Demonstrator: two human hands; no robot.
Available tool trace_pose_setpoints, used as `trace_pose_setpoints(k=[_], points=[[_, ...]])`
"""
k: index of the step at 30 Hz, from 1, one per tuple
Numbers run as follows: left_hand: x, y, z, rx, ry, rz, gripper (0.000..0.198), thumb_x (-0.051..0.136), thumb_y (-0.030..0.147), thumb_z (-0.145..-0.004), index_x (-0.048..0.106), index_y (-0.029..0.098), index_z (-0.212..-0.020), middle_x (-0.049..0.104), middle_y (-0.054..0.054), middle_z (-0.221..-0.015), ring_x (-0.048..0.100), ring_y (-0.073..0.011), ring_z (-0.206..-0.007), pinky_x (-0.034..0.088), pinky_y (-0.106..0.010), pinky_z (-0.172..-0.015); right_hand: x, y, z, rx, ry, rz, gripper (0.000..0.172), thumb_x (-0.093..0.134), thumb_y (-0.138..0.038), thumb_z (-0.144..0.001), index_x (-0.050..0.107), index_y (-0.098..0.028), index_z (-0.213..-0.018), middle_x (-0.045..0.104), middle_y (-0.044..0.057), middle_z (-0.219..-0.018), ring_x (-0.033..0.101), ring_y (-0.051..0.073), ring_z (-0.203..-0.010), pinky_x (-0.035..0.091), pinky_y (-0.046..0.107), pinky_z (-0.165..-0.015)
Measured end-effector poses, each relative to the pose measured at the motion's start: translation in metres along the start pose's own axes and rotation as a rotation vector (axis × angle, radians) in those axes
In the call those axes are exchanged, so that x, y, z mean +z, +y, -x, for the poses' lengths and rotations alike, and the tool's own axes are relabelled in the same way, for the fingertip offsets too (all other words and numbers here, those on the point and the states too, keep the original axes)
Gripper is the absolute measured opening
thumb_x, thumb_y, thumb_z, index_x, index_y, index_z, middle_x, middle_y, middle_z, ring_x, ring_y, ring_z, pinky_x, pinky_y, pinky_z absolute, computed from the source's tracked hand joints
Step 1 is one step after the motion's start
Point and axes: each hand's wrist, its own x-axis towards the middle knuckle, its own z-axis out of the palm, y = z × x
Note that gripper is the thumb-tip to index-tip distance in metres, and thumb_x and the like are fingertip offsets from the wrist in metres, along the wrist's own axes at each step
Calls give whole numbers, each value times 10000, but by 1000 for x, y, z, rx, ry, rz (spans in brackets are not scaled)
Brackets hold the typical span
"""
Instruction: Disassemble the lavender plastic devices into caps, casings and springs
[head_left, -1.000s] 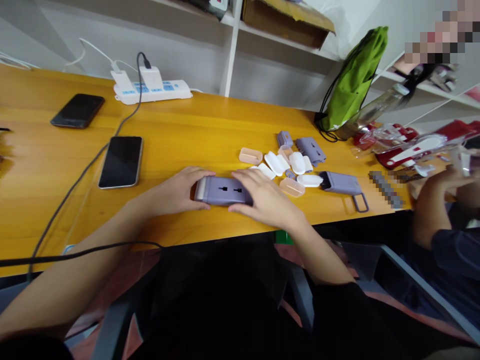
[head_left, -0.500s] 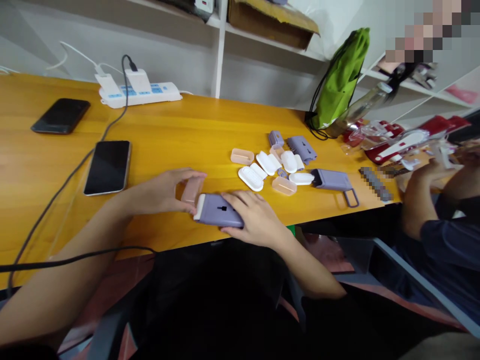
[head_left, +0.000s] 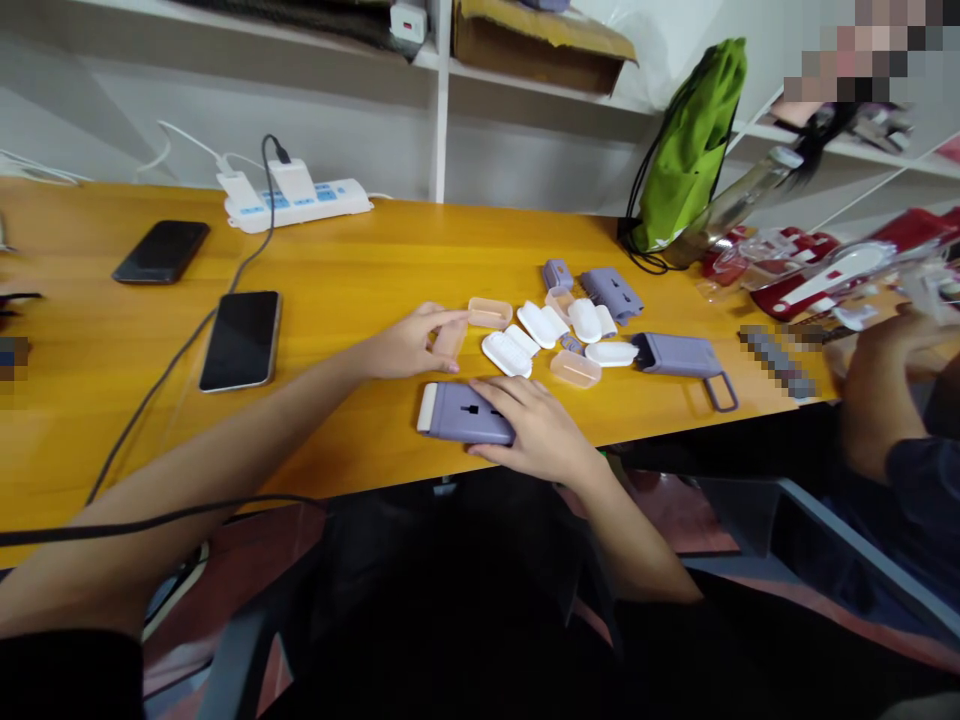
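Observation:
My left hand [head_left: 409, 343] holds a translucent pinkish cup [head_left: 449, 341] between thumb and fingers, just left of a group of small parts. My right hand [head_left: 536, 425] grips the right end of a purple case [head_left: 466, 412] with a white end, lying near the table's front edge. The group includes an orange translucent cup [head_left: 490, 313], another such cup [head_left: 576, 369], white oval pieces [head_left: 508, 354] and a purple textured piece [head_left: 612, 294]. To their right lies a purple case with a loop [head_left: 679, 355].
Two phones [head_left: 241, 340] and a power strip [head_left: 315, 204] with a dark cable are at the left. A green bag [head_left: 686, 150] and a bottle [head_left: 739, 205] stand at the back right. Another person's arm [head_left: 885, 390] is at the far right.
My left hand has moved right and away from the purple case's white end, carrying the pinkish cup towards the small parts. My right hand stays on the case. The view has shifted slightly.

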Motion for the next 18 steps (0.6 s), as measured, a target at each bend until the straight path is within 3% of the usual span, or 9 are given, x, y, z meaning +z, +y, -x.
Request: trace_pose_setpoints(k=[6, 10, 12, 14, 16, 18], points=[[30, 1, -43, 72, 76, 212, 1049, 1003, 384, -751, 567, 265, -1698, 630, -176, -1704, 707, -375, -1371, 605, -518, -1135, -2, 10, 2, -1, 38, 17, 882, 909, -616, -973, 606, -183, -1678, 715, 218, -1579, 690, 426, -1451, 587, 645, -1221], [29, 3, -45, -2, 128, 316, 1182, 1047, 373, -678, 519, 265, -1730, 470, -217, -1835, 716, -362, -1313, 638, -497, -1055, -4, 15, -2, 9, 45, 29, 872, 919, -612, -964, 611, -216, -1677, 715, 202, -1599, 693, 436, -1467, 593, 660, -1222], [18, 2, -29, -48, 207, 332, 1076, 1008, 451, -771, 534, 276, -1721, 457, -210, -1844, 714, -353, -1322, 628, -510, -1084, -6, 17, -6, 2, 48, 27, 869, 924, -608, -959, 614, -228, -1676, 717, 195, -1603, 697, 439, -1469, 596, 664, -1221], [2, 2, 0, -50, 284, 354, 765, 875, 537, -946, 645, 258, -1620, 577, -194, -1746, 711, -341, -1356, 590, -532, -1166, -9, 18, -11, -8, 66, 21, 873, 925, -605, -958, 612, -226, -1680, 717, 196, -1605, 699, 441, -1467, 598, 666, -1219], [-10, 5, 38, -29, 217, 403, 616, 839, 560, -999, 726, 268, -1530, 685, -171, -1621, 727, -338, -1346, 608, -519, -1150, -14, 18, -17, -19, 89, 5, 885, 920, -617, -958, 602, -243, -1695, 719, 187, -1602, 700, 440, -1463, 596, 671, -1221], [-12, 9, 74, -46, 115, 472, 714, 979, 475, -888, 732, 312, -1538, 720, -163, -1572, 760, -342, -1280, 670, -466, -1015, -17, 16, -24, -36, 99, -18, 898, 913, -637, -956, 588, -273, -1710, 717, 171, -1607, 693, 439, -1469, 585, 678, -1234]])
